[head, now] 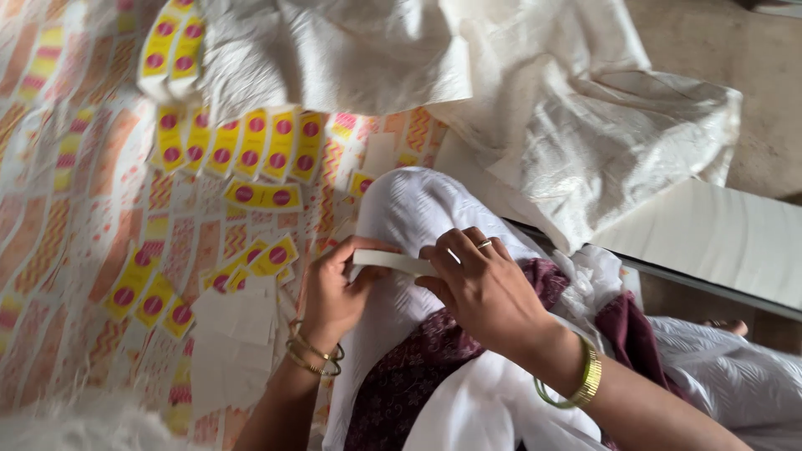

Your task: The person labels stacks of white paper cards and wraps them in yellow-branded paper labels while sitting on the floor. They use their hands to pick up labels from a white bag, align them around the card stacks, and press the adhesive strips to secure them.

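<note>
White paper is what we hold in the head view: a small, thin stack of blank cards (393,261) lies edge-on between our two hands, above our raised knee in white cloth (418,209). Our left hand (334,288) grips the stack's left end, thumb on top and fingers curled beneath it, with thin gold bangles (313,355) at the wrist. Our right hand (480,288) closes on the stack's right end, fingers bent over the edge; a ring (484,244) sits on one finger and a broad gold bangle (585,380) circles the wrist. Just below the right hand a maroon patterned cloth (418,367) drapes across our lap. To the left of the left hand, yellow stickers with pink dots (251,146) lie scattered in rows and small clusters on a sheet of orange and white printed labels (58,209). Just beneath that hand's wrist, to its left, lies a patch of blank white slips (230,334). Well above both hands a crumpled white sack (568,108) spreads over the floor, and to the right of the right hand a flat white board (718,234) rests.
</note>
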